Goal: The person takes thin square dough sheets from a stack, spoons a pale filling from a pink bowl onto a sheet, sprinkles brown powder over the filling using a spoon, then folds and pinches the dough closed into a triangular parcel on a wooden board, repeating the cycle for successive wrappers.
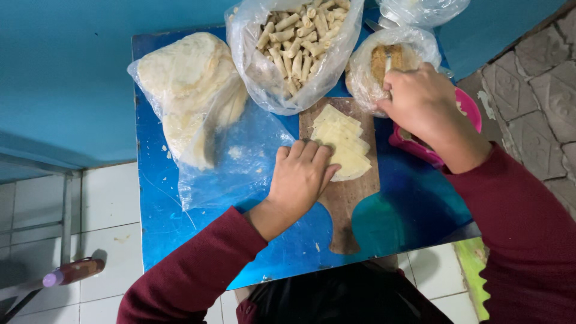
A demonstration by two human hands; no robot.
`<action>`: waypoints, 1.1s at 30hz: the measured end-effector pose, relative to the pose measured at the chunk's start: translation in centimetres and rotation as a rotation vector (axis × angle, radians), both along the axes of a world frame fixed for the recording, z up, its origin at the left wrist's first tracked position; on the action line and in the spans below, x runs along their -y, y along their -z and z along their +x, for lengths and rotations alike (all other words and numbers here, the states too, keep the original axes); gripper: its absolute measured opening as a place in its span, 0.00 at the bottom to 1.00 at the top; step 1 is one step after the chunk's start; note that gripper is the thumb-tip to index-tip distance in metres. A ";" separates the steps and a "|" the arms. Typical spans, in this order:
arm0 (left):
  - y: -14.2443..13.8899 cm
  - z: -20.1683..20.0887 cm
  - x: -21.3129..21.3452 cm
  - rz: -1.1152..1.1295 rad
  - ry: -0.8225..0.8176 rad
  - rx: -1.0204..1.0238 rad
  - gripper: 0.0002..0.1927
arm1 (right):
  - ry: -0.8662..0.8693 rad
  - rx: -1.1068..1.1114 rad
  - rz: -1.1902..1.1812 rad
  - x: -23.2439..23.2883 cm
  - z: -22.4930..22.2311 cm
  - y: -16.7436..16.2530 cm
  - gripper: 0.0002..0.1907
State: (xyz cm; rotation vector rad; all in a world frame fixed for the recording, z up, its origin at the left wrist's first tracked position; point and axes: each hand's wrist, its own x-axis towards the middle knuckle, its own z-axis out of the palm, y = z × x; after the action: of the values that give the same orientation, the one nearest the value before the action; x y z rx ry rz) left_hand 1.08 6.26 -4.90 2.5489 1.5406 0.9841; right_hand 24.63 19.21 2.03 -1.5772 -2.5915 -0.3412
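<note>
Blue and glossy, the counter [180, 234] carries a wooden board [345, 204] near its middle; on the board lies a fanned stack of pale, thin dough sheets [342, 144]. The left hand [300, 177] rests flat with fingers together, palm down over the board's left edge, fingertips touching the lower sheets; its grip is pressed onto them rather than clamped around anything. The right hand [423, 102] is closed on a spoon handle [388, 60] that dips into a clear bag of brown filling [384, 63]; that bag stands just beyond the board's far right corner. A pink bowl [471, 111] sits under the right wrist, partly hidden by it. Behind the board a larger clear bag of finished small rolls [297, 42] stands open; to its left lies a plastic-wrapped pile of flat white wrappers [192, 90], its loose film spreading toward the left hand. Both sleeves are dark red.
</note>
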 end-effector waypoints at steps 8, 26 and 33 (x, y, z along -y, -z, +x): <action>-0.2 -0.3 0.0 0.020 0.000 0.005 0.14 | 0.135 0.020 -0.002 -1.9 1.8 1.2 0.11; 0.0 -0.3 -0.1 0.004 0.000 0.000 0.13 | -0.031 -0.260 0.079 -3.4 4.3 -0.5 0.15; -0.9 -0.3 0.7 -0.066 -0.001 0.093 0.13 | 0.063 -0.490 0.020 -3.8 6.4 0.2 0.12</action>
State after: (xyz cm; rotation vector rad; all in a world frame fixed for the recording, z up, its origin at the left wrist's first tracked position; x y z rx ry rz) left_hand 0.77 5.59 -4.01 2.4222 1.5237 1.0189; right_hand 30.98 23.05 1.86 -1.5066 -2.1628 0.0197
